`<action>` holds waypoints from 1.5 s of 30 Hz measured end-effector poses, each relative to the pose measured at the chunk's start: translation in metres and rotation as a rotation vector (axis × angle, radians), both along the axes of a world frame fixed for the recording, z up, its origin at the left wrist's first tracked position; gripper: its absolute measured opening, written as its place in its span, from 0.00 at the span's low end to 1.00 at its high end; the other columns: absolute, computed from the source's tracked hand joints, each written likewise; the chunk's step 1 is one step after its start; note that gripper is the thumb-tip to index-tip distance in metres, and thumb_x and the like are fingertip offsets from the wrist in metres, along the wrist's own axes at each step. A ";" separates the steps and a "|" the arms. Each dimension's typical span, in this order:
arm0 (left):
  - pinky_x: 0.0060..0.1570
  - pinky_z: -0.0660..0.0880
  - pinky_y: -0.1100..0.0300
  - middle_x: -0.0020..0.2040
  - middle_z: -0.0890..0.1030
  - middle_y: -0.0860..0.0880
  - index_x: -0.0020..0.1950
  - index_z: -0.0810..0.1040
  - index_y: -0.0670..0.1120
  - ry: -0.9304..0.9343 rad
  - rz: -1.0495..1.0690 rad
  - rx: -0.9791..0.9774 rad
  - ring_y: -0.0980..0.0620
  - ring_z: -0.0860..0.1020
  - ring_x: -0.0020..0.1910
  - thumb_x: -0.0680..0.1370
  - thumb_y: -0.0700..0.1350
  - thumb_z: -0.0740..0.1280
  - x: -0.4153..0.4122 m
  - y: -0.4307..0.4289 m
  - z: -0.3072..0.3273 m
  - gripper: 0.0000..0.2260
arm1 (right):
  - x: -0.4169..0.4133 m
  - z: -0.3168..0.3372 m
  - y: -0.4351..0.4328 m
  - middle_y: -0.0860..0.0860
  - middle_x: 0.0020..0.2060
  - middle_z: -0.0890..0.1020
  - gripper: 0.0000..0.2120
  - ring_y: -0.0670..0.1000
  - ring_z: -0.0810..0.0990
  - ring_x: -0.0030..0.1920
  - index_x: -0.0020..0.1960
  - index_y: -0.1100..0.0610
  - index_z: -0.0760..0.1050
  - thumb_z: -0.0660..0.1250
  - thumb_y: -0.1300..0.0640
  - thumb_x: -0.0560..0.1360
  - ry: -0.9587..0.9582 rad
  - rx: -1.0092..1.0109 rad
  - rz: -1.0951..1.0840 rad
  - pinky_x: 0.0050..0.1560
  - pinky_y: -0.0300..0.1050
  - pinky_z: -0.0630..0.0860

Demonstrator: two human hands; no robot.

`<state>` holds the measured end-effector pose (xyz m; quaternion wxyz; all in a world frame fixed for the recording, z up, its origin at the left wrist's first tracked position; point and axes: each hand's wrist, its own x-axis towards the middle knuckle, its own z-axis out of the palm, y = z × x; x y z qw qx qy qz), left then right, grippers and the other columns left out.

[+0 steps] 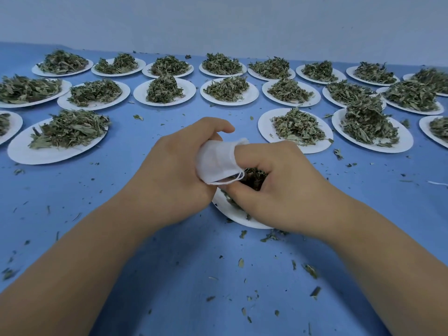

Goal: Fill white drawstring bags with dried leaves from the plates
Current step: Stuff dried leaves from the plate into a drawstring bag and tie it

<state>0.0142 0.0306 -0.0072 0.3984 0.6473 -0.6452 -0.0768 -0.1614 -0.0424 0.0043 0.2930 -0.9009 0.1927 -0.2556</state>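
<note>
My left hand grips a small white drawstring bag, its mouth turned toward my right hand and its string loop hanging at the lower edge. My right hand is curled round a clump of dried leaves right at the bag's mouth. Both hands hover over a white plate, mostly hidden beneath them; a few leaves show on its rim.
Many white plates heaped with dried leaves stand in rows across the blue table, the nearest at left and right. Leaf crumbs litter the cloth around my arms. A pale wall closes the far edge.
</note>
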 end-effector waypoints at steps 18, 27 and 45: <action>0.40 0.72 0.70 0.46 0.80 0.63 0.56 0.75 0.64 -0.030 0.027 0.023 0.62 0.77 0.45 0.70 0.45 0.72 0.009 0.003 0.002 0.19 | -0.010 0.038 -0.001 0.39 0.36 0.84 0.12 0.39 0.80 0.35 0.49 0.54 0.86 0.66 0.63 0.72 -0.072 -0.041 0.012 0.37 0.35 0.75; 0.48 0.71 0.56 0.56 0.78 0.62 0.62 0.67 0.66 -0.151 0.102 0.145 0.54 0.75 0.52 0.69 0.58 0.66 0.007 0.002 0.003 0.22 | -0.031 0.025 -0.037 0.36 0.54 0.82 0.19 0.34 0.78 0.52 0.63 0.35 0.79 0.75 0.42 0.72 0.529 -0.165 -0.056 0.42 0.28 0.70; 0.51 0.77 0.49 0.55 0.78 0.59 0.63 0.69 0.64 -0.153 0.121 0.182 0.50 0.76 0.53 0.71 0.45 0.73 -0.002 -0.002 -0.003 0.25 | -0.038 0.020 -0.038 0.33 0.47 0.81 0.16 0.26 0.74 0.43 0.58 0.37 0.81 0.77 0.47 0.72 0.372 -0.131 -0.092 0.43 0.21 0.66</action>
